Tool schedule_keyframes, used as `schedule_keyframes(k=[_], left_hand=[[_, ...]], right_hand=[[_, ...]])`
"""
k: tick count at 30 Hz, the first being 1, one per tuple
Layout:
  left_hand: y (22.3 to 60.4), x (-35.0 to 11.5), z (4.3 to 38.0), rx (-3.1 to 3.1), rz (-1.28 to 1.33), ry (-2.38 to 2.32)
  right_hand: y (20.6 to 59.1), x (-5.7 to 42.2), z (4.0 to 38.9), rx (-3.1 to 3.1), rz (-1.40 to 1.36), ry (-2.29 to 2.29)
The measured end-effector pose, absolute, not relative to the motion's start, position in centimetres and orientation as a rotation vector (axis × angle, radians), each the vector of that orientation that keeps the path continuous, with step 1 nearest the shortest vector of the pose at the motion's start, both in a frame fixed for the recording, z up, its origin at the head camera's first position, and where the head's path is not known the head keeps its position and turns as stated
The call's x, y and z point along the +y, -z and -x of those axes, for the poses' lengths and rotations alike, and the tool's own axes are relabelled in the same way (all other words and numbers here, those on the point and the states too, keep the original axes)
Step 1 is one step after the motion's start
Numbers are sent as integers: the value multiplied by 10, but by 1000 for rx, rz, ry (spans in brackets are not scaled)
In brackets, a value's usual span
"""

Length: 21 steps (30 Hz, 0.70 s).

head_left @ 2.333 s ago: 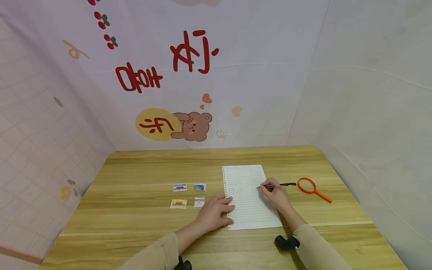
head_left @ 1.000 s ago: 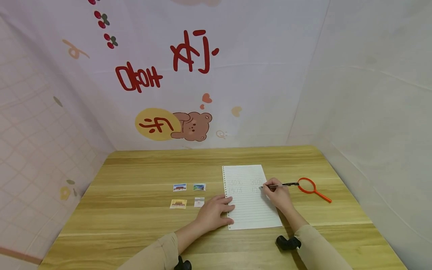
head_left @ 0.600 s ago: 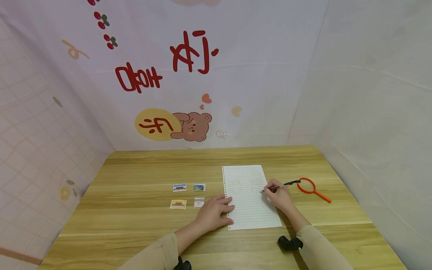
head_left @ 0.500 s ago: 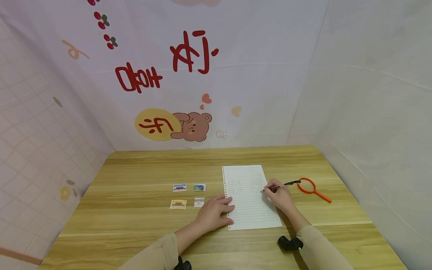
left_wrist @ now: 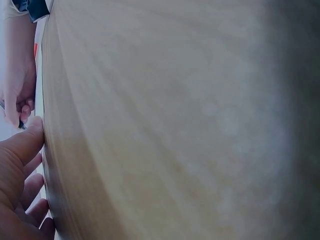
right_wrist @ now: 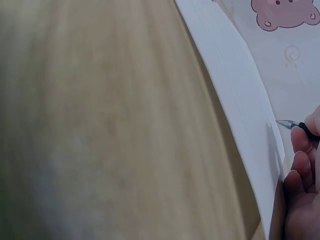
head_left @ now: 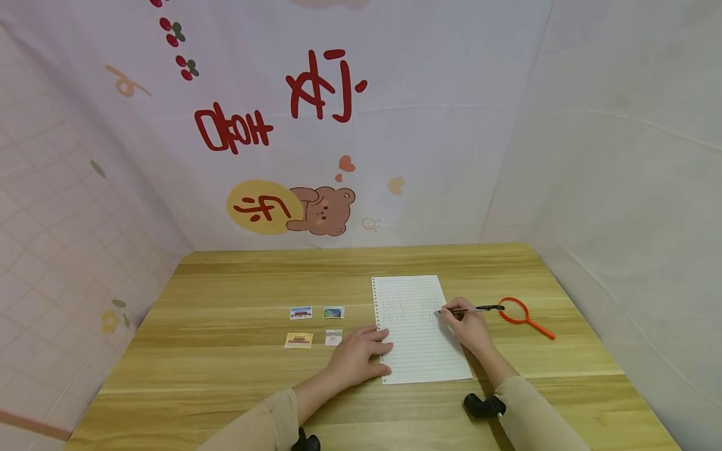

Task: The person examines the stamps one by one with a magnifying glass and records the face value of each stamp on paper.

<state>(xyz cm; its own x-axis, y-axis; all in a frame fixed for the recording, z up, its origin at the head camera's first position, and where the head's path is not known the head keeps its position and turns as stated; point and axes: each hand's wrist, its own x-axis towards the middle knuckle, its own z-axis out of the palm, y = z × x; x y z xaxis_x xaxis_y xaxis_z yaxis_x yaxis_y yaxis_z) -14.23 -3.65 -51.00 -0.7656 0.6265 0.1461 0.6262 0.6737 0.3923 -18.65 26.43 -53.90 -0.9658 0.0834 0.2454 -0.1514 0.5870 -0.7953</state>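
Observation:
A lined sheet of paper (head_left: 423,357) with punched holes along its left edge lies on the wooden table. Two rows of handwritten numbers show on its upper part. My right hand (head_left: 468,326) pinches a black pen (head_left: 479,308), its tip at the end of the second row's right-hand number. In the right wrist view the metal pen tip (right_wrist: 286,123) shows beside the paper's edge. My left hand (head_left: 356,358) lies with spread fingers on the sheet's left edge. In the left wrist view the thumb and fingers (left_wrist: 32,187) of that hand run along the paper's side.
Several small picture stamps (head_left: 299,340) lie in two rows left of the paper. An orange magnifying glass (head_left: 538,327) lies to the right, its ring by the pen's back end. White printed cloth (head_left: 429,125) stands behind and at both sides of the table (head_left: 225,351).
The right hand has moved slightly right along the second row, and strokes have been added to the number there. The pen now lies flatter than half a second ago. The left hand stays put.

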Motion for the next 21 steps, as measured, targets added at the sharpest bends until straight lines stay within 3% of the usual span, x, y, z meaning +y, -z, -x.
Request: schedule_keyframes(k=[21], left_hand=[[513,-36,144,2867,-1076,-673]], right_hand=[[539,275,184,-2510,18,-1346]])
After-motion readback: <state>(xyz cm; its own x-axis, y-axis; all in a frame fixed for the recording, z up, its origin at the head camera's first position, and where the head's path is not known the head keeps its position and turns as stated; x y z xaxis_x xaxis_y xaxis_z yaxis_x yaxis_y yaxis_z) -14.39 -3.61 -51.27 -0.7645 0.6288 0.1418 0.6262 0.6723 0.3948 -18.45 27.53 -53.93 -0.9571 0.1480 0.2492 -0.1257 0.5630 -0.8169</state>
